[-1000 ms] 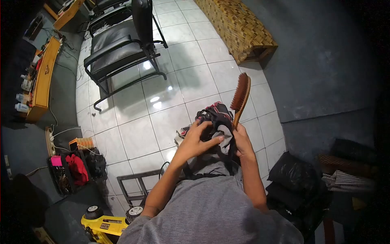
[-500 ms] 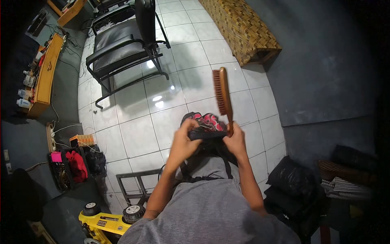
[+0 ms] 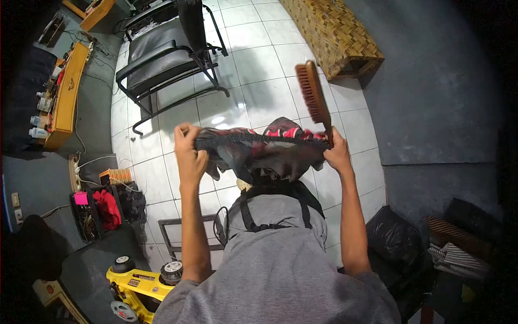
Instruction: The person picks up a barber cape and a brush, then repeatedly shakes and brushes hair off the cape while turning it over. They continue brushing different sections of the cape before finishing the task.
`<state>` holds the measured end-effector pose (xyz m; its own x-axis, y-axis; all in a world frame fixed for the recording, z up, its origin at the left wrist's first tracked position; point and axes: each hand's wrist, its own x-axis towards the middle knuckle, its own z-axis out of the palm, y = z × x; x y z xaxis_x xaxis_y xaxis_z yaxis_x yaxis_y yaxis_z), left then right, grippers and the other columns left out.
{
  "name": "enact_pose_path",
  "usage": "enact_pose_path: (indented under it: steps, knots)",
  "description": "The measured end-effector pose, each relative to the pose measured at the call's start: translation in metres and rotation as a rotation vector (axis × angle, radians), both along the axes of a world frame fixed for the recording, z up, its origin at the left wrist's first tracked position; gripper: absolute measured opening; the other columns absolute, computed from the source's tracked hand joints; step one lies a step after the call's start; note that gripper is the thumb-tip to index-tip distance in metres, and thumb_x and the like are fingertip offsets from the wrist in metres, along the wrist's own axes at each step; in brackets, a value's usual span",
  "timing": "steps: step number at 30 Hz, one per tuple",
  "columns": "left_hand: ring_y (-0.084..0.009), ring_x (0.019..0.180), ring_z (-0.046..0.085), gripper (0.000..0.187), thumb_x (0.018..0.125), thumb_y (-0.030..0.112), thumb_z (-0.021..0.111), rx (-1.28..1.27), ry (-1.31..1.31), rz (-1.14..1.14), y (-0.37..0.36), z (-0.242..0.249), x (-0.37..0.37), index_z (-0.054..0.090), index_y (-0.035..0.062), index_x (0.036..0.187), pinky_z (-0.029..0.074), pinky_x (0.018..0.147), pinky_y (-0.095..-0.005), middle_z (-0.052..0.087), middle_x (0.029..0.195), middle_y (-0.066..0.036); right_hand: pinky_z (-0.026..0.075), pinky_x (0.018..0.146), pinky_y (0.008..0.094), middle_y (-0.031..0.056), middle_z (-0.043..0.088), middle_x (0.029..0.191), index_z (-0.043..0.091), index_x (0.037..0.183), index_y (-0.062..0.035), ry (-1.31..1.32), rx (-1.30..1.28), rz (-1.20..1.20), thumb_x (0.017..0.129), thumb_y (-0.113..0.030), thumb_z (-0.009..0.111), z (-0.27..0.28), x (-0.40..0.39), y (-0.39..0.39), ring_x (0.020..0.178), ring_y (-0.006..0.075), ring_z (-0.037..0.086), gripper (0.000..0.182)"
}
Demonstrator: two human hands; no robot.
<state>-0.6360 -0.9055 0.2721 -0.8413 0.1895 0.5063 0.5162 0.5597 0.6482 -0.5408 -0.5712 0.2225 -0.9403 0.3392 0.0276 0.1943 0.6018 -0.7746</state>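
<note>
A dark cloth item with a red and white pattern point(image 3: 259, 151) is stretched between my two hands by its ribbed, elastic-looking edge. My left hand point(image 3: 190, 154) is closed on the left end of that edge. At the other end, my right hand point(image 3: 338, 154) grips the cloth together with the handle of a wooden brush point(image 3: 315, 97). The brush points up and away from me, its brown bristles facing left. The lower part of the cloth hangs loose in front of my waist.
A black armchair point(image 3: 162, 56) stands ahead on the tiled floor. Beyond my right hand is a woven bench point(image 3: 337, 35). Wooden shelves point(image 3: 69, 89) line the left wall. A yellow toy vehicle point(image 3: 137, 286) lies lower left, and black bags point(image 3: 394, 237) sit at the right.
My hands have moved apart and forward, spreading the bunched cloth wide. The brush has shifted up and right with my right hand and now tilts more.
</note>
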Motion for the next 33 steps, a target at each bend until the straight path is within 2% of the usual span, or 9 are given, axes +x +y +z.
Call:
enact_pose_path:
  steps: [4, 5, 8, 12, 17, 23, 27, 30, 33]
  knots:
    - [-0.0270, 0.064, 0.054, 0.033, 0.054, 0.001, 0.042, -0.211, -0.617, -0.475, -0.042, -0.097, 0.025, 0.053, -0.0009, 0.084, 0.044, 0.058, -0.0328, 0.054, 0.071, -0.015, 0.045, 0.062, 0.0304, 0.0116, 0.059, 0.072, 0.053, 0.083, 0.0003, -0.452, -0.033, 0.337, 0.060, -0.004, 0.055, -0.049, 0.030, 0.033, 0.067, 0.0211, 0.057, 0.024]
    - [-0.0267, 0.071, 0.056, 0.031, 0.062, 0.006, 0.048, -0.348, -1.198, -0.482, -0.031, -0.069, 0.039, 0.052, 0.0003, 0.092, 0.045, 0.063, -0.0347, 0.056, 0.080, -0.015, 0.045, 0.062, 0.0293, 0.0102, 0.060, 0.076, 0.053, 0.085, 0.0002, -0.569, 0.025, 0.433, 0.060, -0.003, 0.054, -0.070, 0.045, 0.039, 0.070, 0.0176, 0.058, 0.026]
    - [-0.0252, 0.079, 0.055, 0.069, 0.076, 0.057, 0.049, -0.340, -1.402, -0.572, -0.043, -0.106, 0.101, 0.044, -0.0005, 0.114, 0.043, 0.069, -0.0344, 0.058, 0.082, -0.015, 0.045, 0.068, 0.0316, 0.0123, 0.061, 0.080, 0.056, 0.094, -0.0006, -0.833, 0.137, 0.672, 0.059, -0.001, 0.051, -0.126, 0.098, 0.035, 0.075, 0.0210, 0.058, 0.036]
    - [-0.0267, 0.084, 0.055, 0.077, 0.072, 0.066, 0.042, -0.597, -1.656, -0.356, -0.049, -0.162, 0.129, 0.052, 0.0003, 0.111, 0.042, 0.073, -0.0344, 0.059, 0.086, -0.017, 0.042, 0.075, 0.0299, 0.0112, 0.059, 0.094, 0.054, 0.099, -0.0021, -0.815, -0.420, 0.411, 0.063, -0.003, 0.050, -0.190, 0.161, 0.041, 0.084, 0.0190, 0.054, 0.036]
    - [-0.0171, 0.064, 0.048, 0.069, 0.073, 0.064, 0.047, -0.336, -1.398, -0.343, -0.029, -0.178, 0.134, 0.057, -0.0028, 0.085, 0.038, 0.053, -0.0296, 0.053, 0.073, -0.010, 0.038, 0.080, 0.0256, 0.0041, 0.055, 0.094, 0.050, 0.108, -0.0024, -0.835, -0.760, 0.358, 0.066, -0.002, 0.044, -0.156, 0.144, 0.042, 0.090, 0.0143, 0.048, 0.042]
    - [-0.0177, 0.079, 0.052, 0.063, 0.066, 0.054, 0.063, -0.316, -1.541, -0.360, -0.020, -0.191, 0.099, 0.056, 0.0025, 0.101, 0.043, 0.069, -0.0302, 0.057, 0.086, -0.008, 0.043, 0.075, 0.0388, 0.0124, 0.060, 0.092, 0.055, 0.099, -0.0108, -0.748, -0.024, 0.260, 0.063, -0.009, 0.052, -0.168, 0.115, 0.036, 0.089, 0.0303, 0.056, 0.036]
    - [-0.0230, 0.060, 0.059, 0.016, 0.063, 0.017, 0.066, -0.797, -0.946, -0.652, -0.030, -0.210, 0.020, 0.062, 0.0012, 0.065, 0.046, 0.059, -0.0341, 0.062, 0.065, -0.013, 0.043, 0.071, 0.0464, 0.0155, 0.059, 0.085, 0.057, 0.090, -0.0117, -0.526, 0.274, -0.083, 0.065, -0.009, 0.051, -0.111, 0.039, 0.033, 0.084, 0.0366, 0.055, 0.025]
    - [-0.0361, 0.077, 0.054, 0.021, 0.060, 0.004, 0.057, -0.502, -0.282, 0.071, 0.007, -0.083, -0.038, 0.058, 0.0036, 0.081, 0.043, 0.066, -0.0419, 0.056, 0.078, -0.019, 0.041, 0.064, 0.0475, 0.0209, 0.053, 0.077, 0.051, 0.078, -0.0010, 0.042, 0.423, -0.157, 0.060, -0.002, 0.047, -0.025, -0.029, 0.053, 0.075, 0.0410, 0.050, 0.018]
    - [-0.0332, 0.070, 0.049, 0.018, 0.059, 0.003, 0.056, -0.230, 0.161, 0.153, 0.040, 0.017, -0.057, 0.050, 0.0007, 0.076, 0.039, 0.062, -0.0392, 0.051, 0.074, -0.016, 0.039, 0.065, 0.0432, 0.0214, 0.045, 0.076, 0.046, 0.077, 0.0029, 0.570, 0.657, -0.217, 0.056, 0.007, 0.041, 0.088, -0.064, 0.061, 0.073, 0.0401, 0.045, 0.021]
